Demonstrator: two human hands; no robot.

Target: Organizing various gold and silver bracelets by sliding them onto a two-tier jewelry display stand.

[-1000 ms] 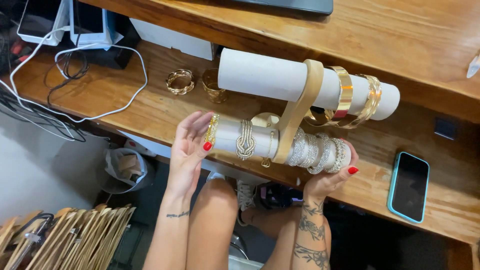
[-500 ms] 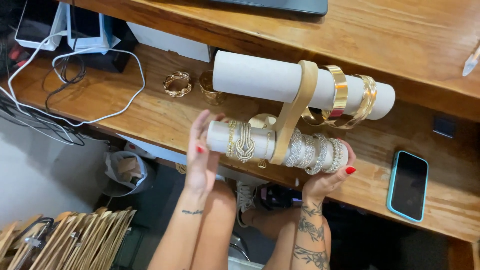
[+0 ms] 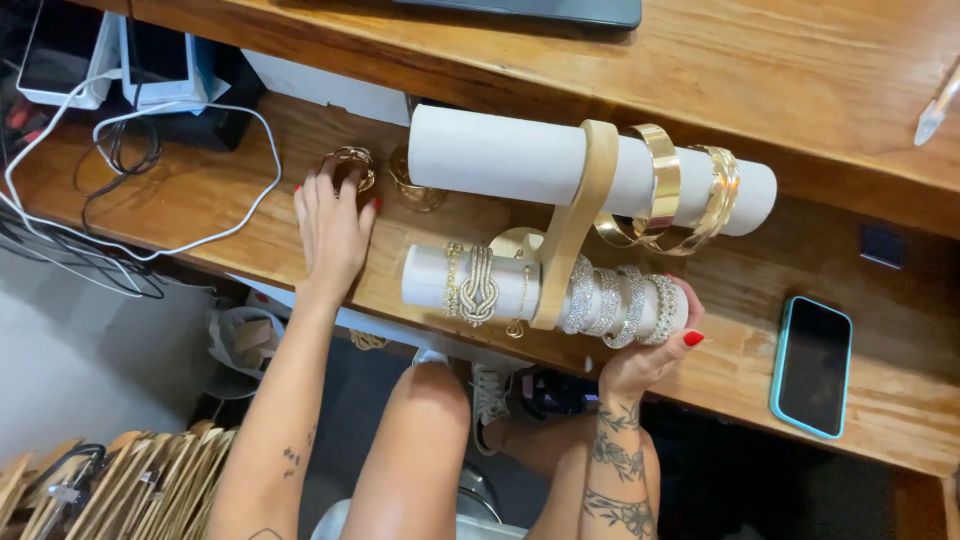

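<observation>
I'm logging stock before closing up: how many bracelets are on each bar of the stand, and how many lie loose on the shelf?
Upper bar: 2 gold bangles
Lower bar: 6 bracelets
Loose on the shelf: 2, one under the left hand
Total: 10

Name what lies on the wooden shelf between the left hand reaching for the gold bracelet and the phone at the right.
In the head view, the two-tier bracelet stand lies between the left hand and the phone.
</observation>
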